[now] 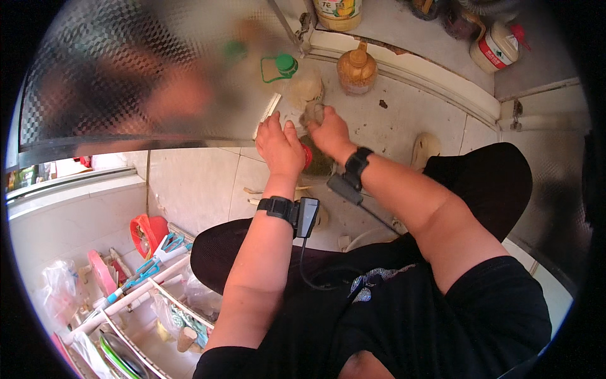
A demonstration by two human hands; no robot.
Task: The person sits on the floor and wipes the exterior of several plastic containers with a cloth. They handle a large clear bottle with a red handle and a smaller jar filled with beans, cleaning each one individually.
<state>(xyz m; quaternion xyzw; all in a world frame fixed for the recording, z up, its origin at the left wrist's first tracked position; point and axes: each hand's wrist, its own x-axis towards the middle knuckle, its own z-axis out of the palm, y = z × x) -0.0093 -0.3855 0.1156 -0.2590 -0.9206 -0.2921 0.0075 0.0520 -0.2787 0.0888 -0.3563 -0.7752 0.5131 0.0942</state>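
My right hand (330, 133) pinches a crumpled grey-brown cloth (312, 115) against the front of a clear plastic bottle (305, 87) with a green cap and carry handle (285, 64). Just left of it, my left hand (282, 148) is raised with the thumb apart from the fingers. Its fingertips are near a pale strip (267, 113) by the edge of a patterned glass cabinet door (142, 85). Beside the left palm shows a red lid (307, 156), partly hidden, with a dark greenish container (319, 158) next to it. Whether the left hand grips anything is hidden.
An amber-lidded jar (357, 71) stands on the tiled cabinet floor (397, 113). Above are a yellowish tub (338, 14) and a white jar with a red label (494, 49). A second door (544, 180) hangs at right. At lower left, a rack (137, 298) holds assorted items.
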